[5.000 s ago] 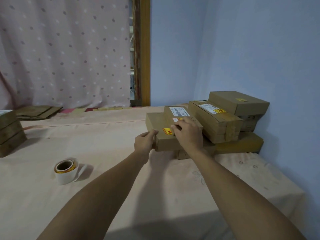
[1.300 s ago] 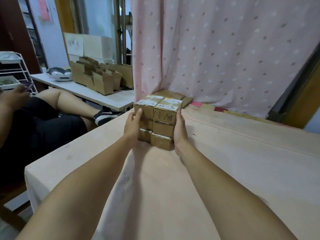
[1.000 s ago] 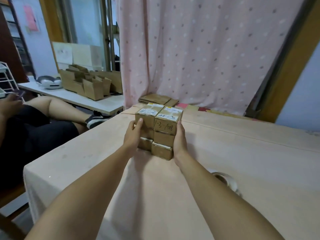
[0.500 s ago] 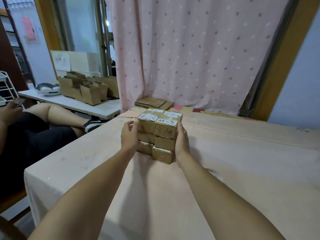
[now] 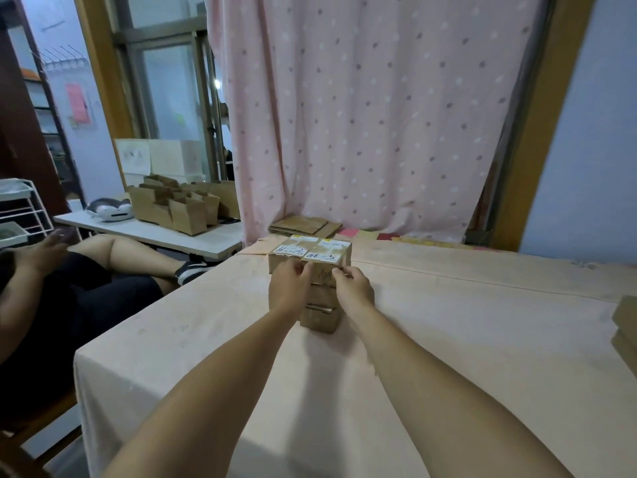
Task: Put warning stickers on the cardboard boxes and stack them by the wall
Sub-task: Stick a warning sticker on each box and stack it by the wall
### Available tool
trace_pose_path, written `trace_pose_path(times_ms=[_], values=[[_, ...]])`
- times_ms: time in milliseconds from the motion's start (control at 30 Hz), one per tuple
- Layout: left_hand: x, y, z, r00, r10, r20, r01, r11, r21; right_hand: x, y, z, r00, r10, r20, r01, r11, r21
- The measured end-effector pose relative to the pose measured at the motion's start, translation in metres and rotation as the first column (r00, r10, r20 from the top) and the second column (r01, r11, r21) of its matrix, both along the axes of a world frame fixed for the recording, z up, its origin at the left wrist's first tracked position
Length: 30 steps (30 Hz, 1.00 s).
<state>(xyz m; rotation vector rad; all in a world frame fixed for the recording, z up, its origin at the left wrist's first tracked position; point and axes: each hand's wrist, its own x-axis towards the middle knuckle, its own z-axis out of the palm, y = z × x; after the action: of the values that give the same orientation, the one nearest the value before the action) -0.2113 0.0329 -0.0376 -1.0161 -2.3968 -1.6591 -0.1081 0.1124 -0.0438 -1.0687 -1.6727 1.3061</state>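
Observation:
A stack of small cardboard boxes [image 5: 319,318] stands on the peach-covered table [image 5: 465,339], two columns wide and three layers high, with white handwritten labels on top. My left hand [image 5: 286,289] and my right hand [image 5: 354,288] are both at the near face of the stack. Their fingers curl onto the front edge of the top boxes [image 5: 312,250]. The hands hide most of the stack's front. No sticker roll is in view.
More cardboard boxes [image 5: 625,327] show at the right edge of the table. Flattened cardboard [image 5: 303,225] lies by the pink curtain. A seated person [image 5: 51,281] is close to the table's left edge. Behind them a side table holds open cartons [image 5: 179,208].
My hands have shifted from the two sides of the stack to its near face, up at the top layer. The camera has tilted, and the sticker roll has left the view.

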Motion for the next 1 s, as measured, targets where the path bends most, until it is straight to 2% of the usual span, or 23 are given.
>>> trace_pose_path(times_ms=[167, 367, 533, 800, 1000], values=[[0.012, -0.002, -0.001, 0.968, 0.0, 0.25, -0.04, 0.987, 0.156, 0.012, -0.01, 0.011, 0.999, 0.014, -0.041, -0.015, 1.0, -0.011], [0.043, -0.003, 0.007, 0.953, 0.006, 0.304, -0.087, 0.963, 0.254, 0.037, -0.01, 0.025, 0.99, -0.059, -0.125, 0.061, 0.998, 0.012], [0.086, -0.001, 0.01, 0.944, -0.124, 0.307, 0.014, 0.941, 0.339, 0.087, -0.004, 0.033, 0.985, -0.134, -0.105, 0.139, 0.989, 0.044], [0.183, 0.019, 0.004, 0.875, -0.415, 0.248, 0.357, 0.9, 0.249, 0.206, 0.01, 0.013, 0.94, -0.311, -0.138, 0.316, 0.949, 0.016], [0.264, 0.019, -0.04, 0.84, -0.459, 0.291, 0.436, 0.889, 0.142, 0.291, -0.007, -0.02, 0.905, -0.426, -0.015, 0.426, 0.905, -0.001]])
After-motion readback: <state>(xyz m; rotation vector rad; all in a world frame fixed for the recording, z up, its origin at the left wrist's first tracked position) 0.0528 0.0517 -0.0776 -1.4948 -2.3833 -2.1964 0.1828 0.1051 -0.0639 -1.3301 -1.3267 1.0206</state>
